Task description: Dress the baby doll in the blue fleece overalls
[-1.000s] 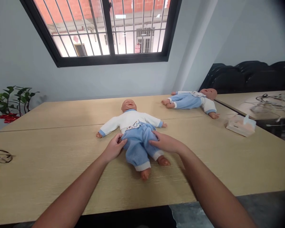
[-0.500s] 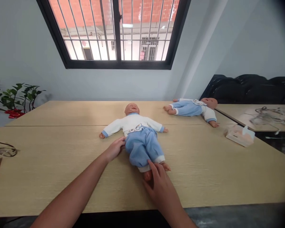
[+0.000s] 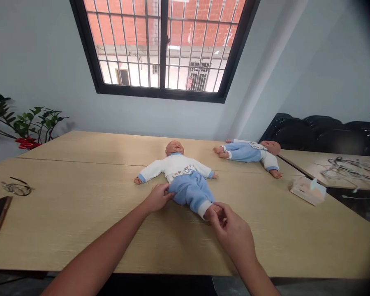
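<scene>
Blue-trousered baby doll (image 3: 185,185) lies face-up on the wood-grain table (image 3: 80,205), its legs, apart earlier, now together and swung rightward. Right hand (image 3: 236,232): fingers clamped around its feet (image 3: 210,211). Left hand (image 3: 156,198): fingers against its hip, whether gripping I cannot tell.

My L hand (image 3: 157,199) is nr frame ctr, fingers (image 3: 163,187) bent & reaching up-right, thumb below them. L forearm (image 3: 111,242) slants up from btm left. My R hand (image 3: 238,233) sits lower, right of ctr, fingers curled w/ thumb (image 3: 215,223) opp. R forearm (image 3: 259,275) enters btm right. Both forearms bare.
</scene>
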The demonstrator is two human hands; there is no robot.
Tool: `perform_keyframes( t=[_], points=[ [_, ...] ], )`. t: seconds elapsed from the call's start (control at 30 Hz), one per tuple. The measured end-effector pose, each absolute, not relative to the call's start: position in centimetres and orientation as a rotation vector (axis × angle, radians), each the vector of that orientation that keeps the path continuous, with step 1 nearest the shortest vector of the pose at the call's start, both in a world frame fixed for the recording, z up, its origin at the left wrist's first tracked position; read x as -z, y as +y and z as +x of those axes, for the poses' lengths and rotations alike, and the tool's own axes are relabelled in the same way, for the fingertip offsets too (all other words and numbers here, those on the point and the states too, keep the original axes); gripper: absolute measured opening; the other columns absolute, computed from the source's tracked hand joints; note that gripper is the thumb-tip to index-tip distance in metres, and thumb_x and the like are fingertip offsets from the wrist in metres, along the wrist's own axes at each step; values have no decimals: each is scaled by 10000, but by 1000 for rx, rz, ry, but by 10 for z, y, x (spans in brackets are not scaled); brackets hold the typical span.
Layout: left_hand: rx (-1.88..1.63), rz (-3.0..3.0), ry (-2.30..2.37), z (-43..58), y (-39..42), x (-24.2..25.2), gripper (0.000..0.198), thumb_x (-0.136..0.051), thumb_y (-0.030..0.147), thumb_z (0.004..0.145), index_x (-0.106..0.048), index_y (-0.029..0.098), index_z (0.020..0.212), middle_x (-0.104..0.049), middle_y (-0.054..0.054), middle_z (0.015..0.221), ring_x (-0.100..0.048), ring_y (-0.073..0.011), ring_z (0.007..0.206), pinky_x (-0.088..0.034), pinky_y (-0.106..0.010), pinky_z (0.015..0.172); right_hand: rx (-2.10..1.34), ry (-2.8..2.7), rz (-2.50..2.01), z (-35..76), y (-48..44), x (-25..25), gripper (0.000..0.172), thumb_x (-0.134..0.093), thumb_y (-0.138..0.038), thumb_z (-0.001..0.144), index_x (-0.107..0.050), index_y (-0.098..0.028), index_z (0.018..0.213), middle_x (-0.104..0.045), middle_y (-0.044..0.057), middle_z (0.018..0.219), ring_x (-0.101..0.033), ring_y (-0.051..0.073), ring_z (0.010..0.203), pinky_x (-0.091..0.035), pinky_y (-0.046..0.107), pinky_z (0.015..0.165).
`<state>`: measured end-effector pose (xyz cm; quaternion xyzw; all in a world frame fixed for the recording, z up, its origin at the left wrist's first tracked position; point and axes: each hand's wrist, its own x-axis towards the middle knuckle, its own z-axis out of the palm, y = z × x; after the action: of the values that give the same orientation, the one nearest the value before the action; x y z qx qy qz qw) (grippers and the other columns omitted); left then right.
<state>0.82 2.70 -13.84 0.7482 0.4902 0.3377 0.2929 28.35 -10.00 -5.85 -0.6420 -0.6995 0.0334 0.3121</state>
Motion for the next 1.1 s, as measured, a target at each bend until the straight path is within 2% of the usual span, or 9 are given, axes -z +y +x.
perform_keyframes(
  t=[0.1, 0.2, 0.43, 0.53, 0.63, 0.73, 0.8, 0.93, 1.1],
  points=[
    [-928, 1980, 1477, 6, 40, 142, 204, -661, 405, 896, -719, 214, 933, -721, -95, 951, -600, -319, 1028, -411, -436, 991, -75, -1850, -1664, 291, -102, 43, 355, -554, -520, 934, -724, -219, 1014, -743, 57, 772, -669, 238, 617, -420, 317, 542],
    [-941, 1950, 1606, 3, 56, 143, 157, -632, 341, 909, -698, 201, 938, -712, -112, 949, -601, -323, 1018, -391, -440, 988, -164, -1862, -1588, 298, -114, 40, 335, -574, -533, 934, -712, -228, 940, -723, 37, 739, -648, 213, 591, -430, 304, 547],
    [-1017, 1825, 1746, 3, 80, 143, 124, -622, 267, 912, -657, 175, 987, -704, -170, 1080, -607, -340, 1086, -376, -448, 1010, -311, -1761, -1557, 307, -150, 63, 292, -598, -490, 940, -699, -218, 975, -621, -17, 620, -587, 174, 539, -446, 281, 557],
    [-1078, 1751, 1712, 4, 78, 145, 115, -657, 279, 893, -640, 183, 953, -700, -149, 1052, -615, -330, 1063, -388, -454, 1014, -341, -1736, -1565, 304, -155, 70, 294, -619, -475, 913, -708, -211, 1006, -651, -6, 643, -597, 180, 541, -449, 283, 547],
    [-1167, 1637, 1645, 6, 69, 149, 207, -686, 302, 877, -616, 177, 1026, -689, -131, 1071, -620, -300, 1055, -416, -443, 1013, -386, -1720, -1539, 297, -154, 72, 322, -647, -509, 896, -710, -213, 1006, -717, 25, 738, -608, 186, 559, -461, 290, 547],
    [-1267, 1492, 1539, 14, 57, 156, 397, -676, 335, 890, -546, 156, 1219, -645, -163, 1247, -614, -276, 1142, -443, -431, 1032, -430, -1708, -1500, 288, -155, 73, 331, -654, -533, 897, -704, -222, 998, -750, 42, 821, -638, 192, 603, -482, 292, 573],
    [-1288, 1410, 1423, 20, 48, 160, 426, -632, 341, 916, -516, 153, 1281, -627, -175, 1318, -620, -258, 1184, -467, -413, 1033, -442, -1711, -1471, 281, -157, 75, 324, -652, -534, 896, -701, -225, 980, -757, 54, 850, -662, 204, 648, -497, 297, 602],
    [-1219, 1321, 1184, 20, 38, 153, 432, -654, 346, 886, -588, 162, 1272, -688, -141, 1277, -645, -258, 1185, -492, -410, 1036, -445, -1695, -1412, 274, -161, 78, 261, -662, -481, 865, -688, -222, 894, -735, 55, 813, -665, 213, 691, -509, 302, 653],
    [-1104, 1239, 875, 2, 36, 132, 499, -767, 507, 818, -714, 147, 1158, -744, -137, 1174, -661, -293, 1158, -497, -428, 1041, -629, -1462, -1350, 286, -158, 80, 310, -663, -510, 874, -654, -211, 794, -634, 23, 664, -559, 173, 589, -442, 265, 550]
  ],
)
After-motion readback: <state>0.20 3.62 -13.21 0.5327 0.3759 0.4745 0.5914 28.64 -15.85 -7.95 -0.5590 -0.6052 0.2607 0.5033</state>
